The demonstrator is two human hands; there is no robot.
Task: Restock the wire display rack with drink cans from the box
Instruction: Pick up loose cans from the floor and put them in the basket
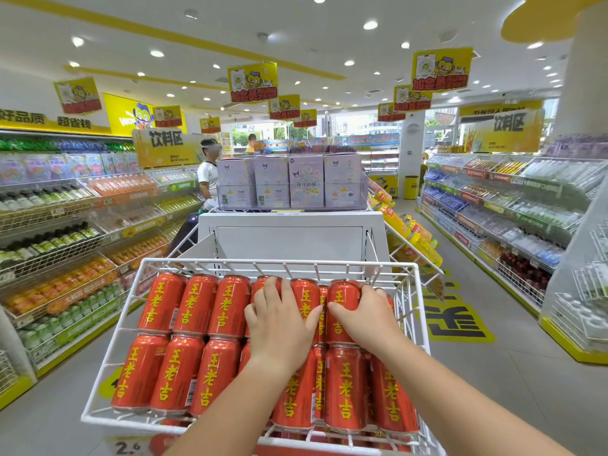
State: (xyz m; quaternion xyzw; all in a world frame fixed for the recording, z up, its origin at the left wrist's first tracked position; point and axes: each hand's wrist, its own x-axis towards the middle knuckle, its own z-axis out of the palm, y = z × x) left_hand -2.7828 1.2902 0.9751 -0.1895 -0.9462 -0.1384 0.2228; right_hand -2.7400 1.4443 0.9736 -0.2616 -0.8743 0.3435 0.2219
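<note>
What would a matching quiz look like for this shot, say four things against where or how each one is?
1 left hand
2 right hand
3 purple boxes
4 wire rack

A white, filled with red cans
B on the white stand behind the rack
C grips a back-row can
D rests flat on the cans

Pairs: 1-D, 2-C, 3-B, 4-A

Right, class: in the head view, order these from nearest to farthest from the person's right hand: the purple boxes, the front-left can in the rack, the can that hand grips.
1. Gripped can, back row, right side, in the right hand.
2. Front-left can, rack's near left corner.
3. Purple boxes, on the white stand behind the rack.
</note>
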